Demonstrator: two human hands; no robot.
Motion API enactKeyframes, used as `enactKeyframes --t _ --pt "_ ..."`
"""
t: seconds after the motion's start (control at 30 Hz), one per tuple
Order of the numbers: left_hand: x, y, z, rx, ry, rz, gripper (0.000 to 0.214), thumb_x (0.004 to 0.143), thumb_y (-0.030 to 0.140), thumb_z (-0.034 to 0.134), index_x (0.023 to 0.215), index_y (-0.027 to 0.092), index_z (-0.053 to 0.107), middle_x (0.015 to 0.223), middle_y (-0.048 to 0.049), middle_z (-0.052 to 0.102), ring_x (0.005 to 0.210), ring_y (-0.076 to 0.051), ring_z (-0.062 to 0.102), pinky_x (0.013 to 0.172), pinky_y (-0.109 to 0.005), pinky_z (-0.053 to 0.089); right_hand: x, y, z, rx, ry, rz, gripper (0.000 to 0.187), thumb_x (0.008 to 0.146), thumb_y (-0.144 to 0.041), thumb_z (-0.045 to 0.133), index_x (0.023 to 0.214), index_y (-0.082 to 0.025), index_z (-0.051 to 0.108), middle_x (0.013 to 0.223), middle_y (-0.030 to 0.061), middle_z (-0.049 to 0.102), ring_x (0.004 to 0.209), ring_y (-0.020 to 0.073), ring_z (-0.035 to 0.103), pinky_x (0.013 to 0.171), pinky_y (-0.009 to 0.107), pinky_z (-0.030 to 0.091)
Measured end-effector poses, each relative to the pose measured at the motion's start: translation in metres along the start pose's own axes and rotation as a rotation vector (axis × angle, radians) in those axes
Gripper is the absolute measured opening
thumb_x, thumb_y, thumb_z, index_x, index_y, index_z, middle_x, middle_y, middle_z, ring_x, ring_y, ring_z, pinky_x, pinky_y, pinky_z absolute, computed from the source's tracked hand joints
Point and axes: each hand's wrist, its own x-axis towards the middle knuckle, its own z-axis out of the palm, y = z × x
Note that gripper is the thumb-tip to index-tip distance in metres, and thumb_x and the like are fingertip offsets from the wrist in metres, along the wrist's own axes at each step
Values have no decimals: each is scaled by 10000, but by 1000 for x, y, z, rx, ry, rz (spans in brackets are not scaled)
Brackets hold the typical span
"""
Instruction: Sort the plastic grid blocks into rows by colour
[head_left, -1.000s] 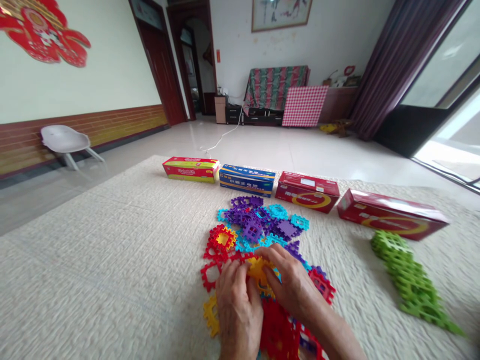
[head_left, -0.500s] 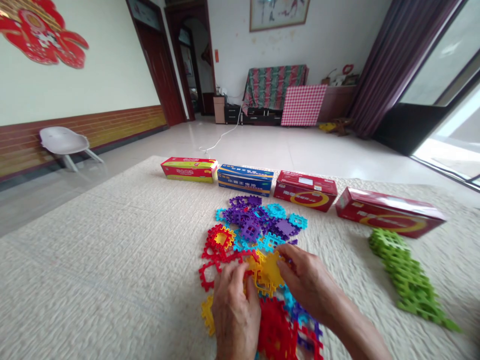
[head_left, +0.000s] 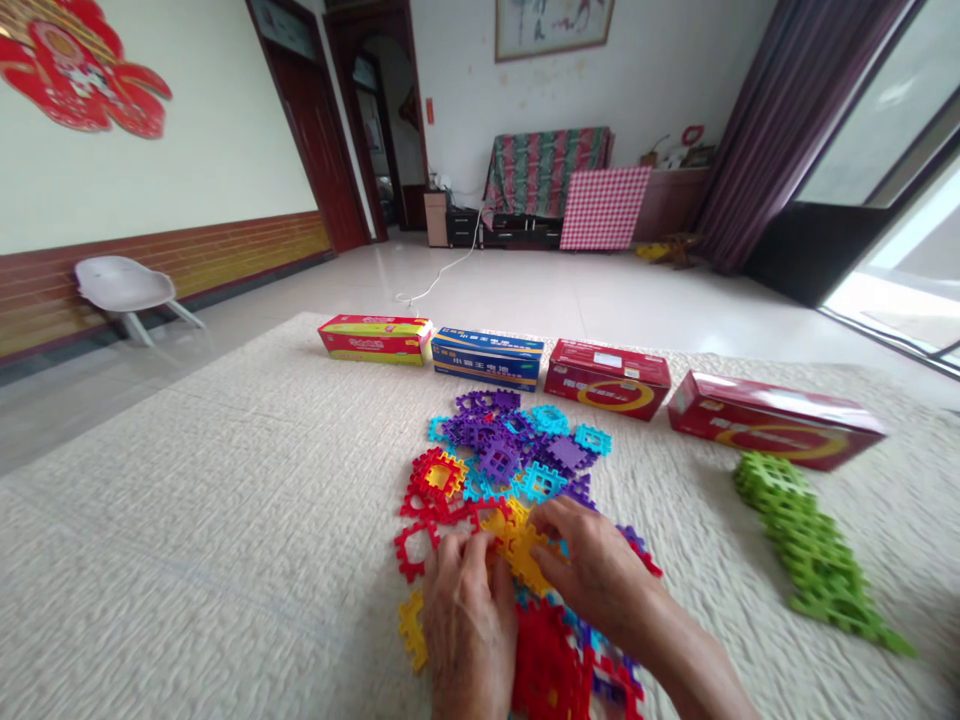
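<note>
No legible text (print on the boxes (head_left: 486, 358) too small)

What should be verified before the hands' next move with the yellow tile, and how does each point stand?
1. Left hand and right hand both touch the yellow tile: ok.
2. Tile actually gripped: cannot tell, fingers cover its edges.
3. Tile clear of the mixed pile: not ok, it rests among red and blue pieces.
4. Green pieces lie apart from the pile: ok.
5. Boxes in a row beyond the pile, untouched: ok.
</note>
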Motion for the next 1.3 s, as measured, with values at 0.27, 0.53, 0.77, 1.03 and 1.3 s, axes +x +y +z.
enactKeyframes --t 0.27,0.53,0.77,1.03,1.3 --pt "2 -2 -1 -40 -19 -14 174 854 181 549 984 185 664 914 -76 660 874 -230 629 803 -374 504 1 -4 5 219 60 -44 323 690 -61 493 961 -180 622 883 32 669 783 150 605 705 255 434" --pt "3 -4 1 -93 1 -12 201 878 249 518 1014 190 653 988 -87 664 933 -238 620 819 -388 503 -2 24 -20 298 286 53 262 775 -246 505 988 -194 650 837 32 685 723 161 623 665 278 485" --pt "1 -12 10 -80 33 19 236 859 253 505 1009 171 667 1029 -105 670 973 -252 617 848 -402 502 -12 81 -48 130 448 356 353 782 -316 494 1072 -195 655 810 57 718 713 203 672 644 302 499" --pt "1 -15 12 -63 45 32 260 866 281 490 1021 168 667 1052 -111 668 984 -253 617 865 -400 495 -16 119 -40 -62 435 406 489 774 -319 544 1220 -118 562 1136 171 647 897 249 672 780 376 513" --pt "1 -13 10 -73 41 40 259 865 267 485 1015 160 667 1035 -116 673 972 -254 624 853 -401 500 -17 120 -35 -183 267 182 400 705 -159 570 1099 -164 640 1105 117 661 963 236 640 896 385 468"
